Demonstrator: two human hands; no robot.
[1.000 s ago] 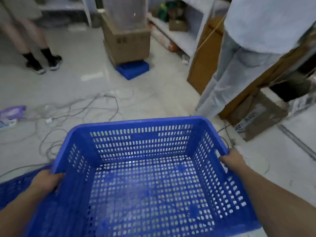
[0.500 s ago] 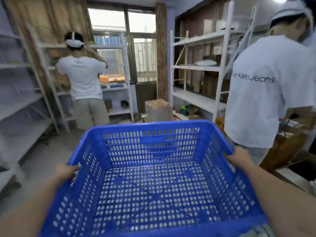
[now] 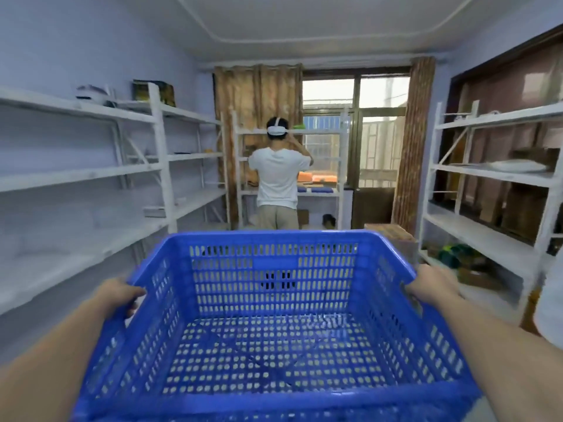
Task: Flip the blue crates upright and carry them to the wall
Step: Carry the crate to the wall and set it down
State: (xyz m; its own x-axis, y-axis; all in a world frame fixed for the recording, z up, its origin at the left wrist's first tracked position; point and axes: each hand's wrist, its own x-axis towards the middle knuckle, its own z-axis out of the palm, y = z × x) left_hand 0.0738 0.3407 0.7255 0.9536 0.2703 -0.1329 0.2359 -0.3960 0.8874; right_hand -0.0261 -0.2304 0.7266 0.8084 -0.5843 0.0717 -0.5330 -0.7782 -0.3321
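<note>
An upright blue perforated crate [image 3: 274, 239] fills the lower half of the view, held in the air in front of me with its open top facing up and nothing inside. My left hand [image 3: 117, 295] grips its left rim. My right hand [image 3: 429, 284] grips the right rim at the handle slot. Both forearms run along the crate's sides.
White metal shelving [image 3: 91, 175] lines the left wall and more white shelving [image 3: 493, 175] lines the right. A person in a white shirt [image 3: 277, 181] stands with their back to me at a far shelf by the window. A cardboard box [image 3: 393, 236] sits beyond the crate.
The view has lifted from the floor to the room and swung left. The crate stays in both hands. The person in the white shirt at my right has left the view.
</note>
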